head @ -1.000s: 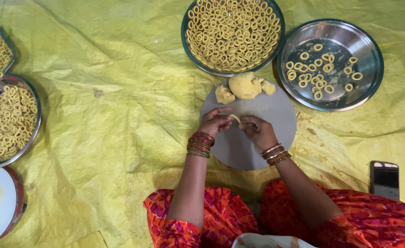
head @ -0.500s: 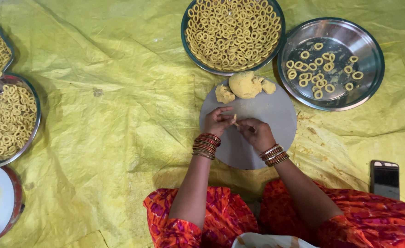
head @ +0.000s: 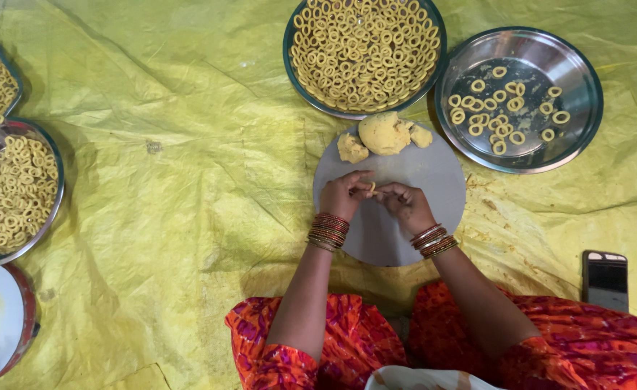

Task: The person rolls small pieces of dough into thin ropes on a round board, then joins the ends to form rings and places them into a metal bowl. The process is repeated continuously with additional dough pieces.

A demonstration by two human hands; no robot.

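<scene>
Left hand (head: 345, 193) and right hand (head: 403, 204), fingertips pinched together on a dough bit (head: 372, 188) over the board (head: 434, 177): ring-shaping step; closing the loop seemed next.

You hold a small pale-yellow piece of dough (head: 372, 189) pinched between the fingertips of your left hand (head: 344, 195) and right hand (head: 403, 205), just above the round grey board (head: 405, 238). Most of the piece is hidden by your fingers, so its shape is unclear.
</scene>
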